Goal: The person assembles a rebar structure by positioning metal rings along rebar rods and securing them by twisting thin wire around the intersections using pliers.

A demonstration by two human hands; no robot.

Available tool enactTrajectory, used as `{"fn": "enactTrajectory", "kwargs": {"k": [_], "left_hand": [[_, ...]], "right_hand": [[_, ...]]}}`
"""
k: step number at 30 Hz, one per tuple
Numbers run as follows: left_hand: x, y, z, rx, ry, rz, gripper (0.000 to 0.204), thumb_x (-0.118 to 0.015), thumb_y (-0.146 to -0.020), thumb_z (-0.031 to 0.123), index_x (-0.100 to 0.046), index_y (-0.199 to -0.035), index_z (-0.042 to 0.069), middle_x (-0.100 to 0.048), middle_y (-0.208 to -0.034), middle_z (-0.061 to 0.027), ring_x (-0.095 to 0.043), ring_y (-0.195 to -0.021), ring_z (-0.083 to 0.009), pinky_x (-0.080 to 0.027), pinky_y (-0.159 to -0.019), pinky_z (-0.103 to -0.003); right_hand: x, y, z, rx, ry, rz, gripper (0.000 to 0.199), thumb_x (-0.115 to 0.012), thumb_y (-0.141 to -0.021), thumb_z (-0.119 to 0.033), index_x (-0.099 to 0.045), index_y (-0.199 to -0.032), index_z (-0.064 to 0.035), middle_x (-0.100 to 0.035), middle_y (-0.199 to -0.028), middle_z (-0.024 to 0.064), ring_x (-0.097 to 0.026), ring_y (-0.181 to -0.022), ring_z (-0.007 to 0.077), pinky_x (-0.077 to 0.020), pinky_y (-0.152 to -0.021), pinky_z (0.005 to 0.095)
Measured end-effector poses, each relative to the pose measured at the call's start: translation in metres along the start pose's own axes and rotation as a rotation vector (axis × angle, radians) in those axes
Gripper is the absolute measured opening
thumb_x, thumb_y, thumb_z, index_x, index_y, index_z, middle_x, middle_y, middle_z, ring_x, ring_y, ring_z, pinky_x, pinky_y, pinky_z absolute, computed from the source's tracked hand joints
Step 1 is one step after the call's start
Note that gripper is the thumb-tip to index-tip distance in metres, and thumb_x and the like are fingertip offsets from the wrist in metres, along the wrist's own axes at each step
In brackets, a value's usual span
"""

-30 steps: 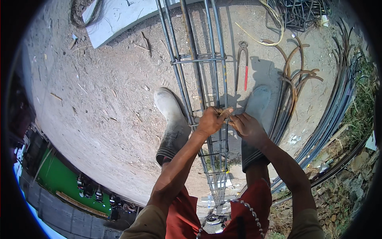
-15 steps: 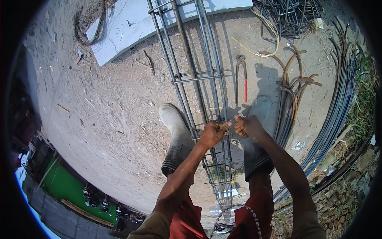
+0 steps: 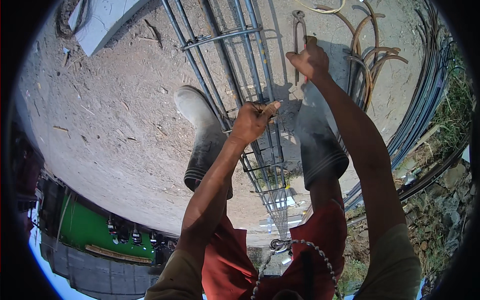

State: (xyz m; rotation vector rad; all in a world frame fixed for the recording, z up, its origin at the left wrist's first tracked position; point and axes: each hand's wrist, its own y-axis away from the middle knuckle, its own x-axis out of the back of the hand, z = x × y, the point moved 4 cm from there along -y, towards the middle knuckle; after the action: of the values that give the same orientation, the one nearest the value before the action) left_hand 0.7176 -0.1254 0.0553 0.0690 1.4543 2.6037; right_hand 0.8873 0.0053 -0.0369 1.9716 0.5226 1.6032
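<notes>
Between my legs a long cage of steel reinforcing bars (image 3: 218, 36) runs away from me, its bars joined by square stirrups. My left hand (image 3: 251, 121) is closed at its right side, thumb and finger pinched on what looks like a thin wire; most of it is hidden. A pair of pincers (image 3: 299, 21) with a red-sleeved handle lies on the ground right of the cage. Over its handles is my right hand (image 3: 311, 60), thumb stretched to their left and fingers to their right, not closed round them.
Rusty bent bars (image 3: 372, 57) lie to the right, beside long bundled rods (image 3: 425, 95) along the grass. A pale slab (image 3: 102, 22) is at the far left. My boots (image 3: 202, 125) stand either side of the cage. A chain (image 3: 320, 260) hangs near my lap.
My right hand has gone from beside the left hand forward to the pincers, which still lie on the ground. The left hand stays pinched at the cage. The view has tilted down toward me.
</notes>
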Motion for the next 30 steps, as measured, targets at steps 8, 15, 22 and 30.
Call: {"fn": "enactTrajectory", "kwargs": {"k": [8, 15, 22, 30], "left_hand": [[-0.008, -0.003, -0.007, -0.003, 0.033, 0.014, 0.054, -0.062, -0.086, 0.039, -0.054, -0.051, -0.002, -0.040, -0.041, -0.0042, -0.039, -0.042, -0.0105, -0.038, -0.045, -0.033], [-0.008, -0.003, -0.005, 0.001, 0.027, 0.004, 0.052, -0.061, -0.085, 0.041, -0.060, -0.054, -0.001, -0.044, -0.041, -0.0048, -0.042, -0.043, -0.0098, -0.041, -0.047, -0.033], [-0.004, -0.003, 0.002, 0.024, -0.025, -0.015, 0.053, -0.061, -0.085, 0.042, -0.061, -0.054, -0.001, -0.042, -0.040, -0.0046, -0.041, -0.042, -0.0094, -0.041, -0.046, -0.032], [-0.001, -0.005, -0.008, 0.024, -0.039, -0.011, 0.053, -0.062, -0.084, 0.044, -0.063, -0.055, -0.001, -0.041, -0.039, -0.0033, -0.038, -0.041, -0.0097, -0.040, -0.047, -0.032]], "right_hand": [[0.038, 0.062, 0.049, -0.238, -1.400, -0.374, 0.030, -0.056, -0.078, -0.014, -0.054, -0.106, -0.0014, -0.040, -0.057, -0.0020, -0.036, -0.044, 0.0069, -0.0287, -0.041, 0.0222], [0.118, 0.171, 0.048, -0.189, -2.072, -0.775, 0.028, -0.055, -0.083, -0.010, -0.054, -0.108, 0.0033, -0.056, -0.067, 0.0063, -0.051, -0.044, 0.0099, -0.0414, -0.041, 0.0217], [0.133, 0.234, -0.015, 0.076, -1.673, -1.102, 0.030, -0.055, -0.078, 0.004, -0.051, -0.107, 0.0108, -0.061, -0.102, 0.0272, -0.066, -0.059, 0.0246, -0.0522, -0.043, 0.0269], [0.159, 0.229, 0.012, -0.188, -1.608, -1.424, 0.057, -0.053, -0.080, 0.003, -0.036, -0.134, -0.0003, -0.050, -0.126, 0.0194, -0.056, -0.050, 0.0097, -0.0473, -0.045, 0.0209]]}}
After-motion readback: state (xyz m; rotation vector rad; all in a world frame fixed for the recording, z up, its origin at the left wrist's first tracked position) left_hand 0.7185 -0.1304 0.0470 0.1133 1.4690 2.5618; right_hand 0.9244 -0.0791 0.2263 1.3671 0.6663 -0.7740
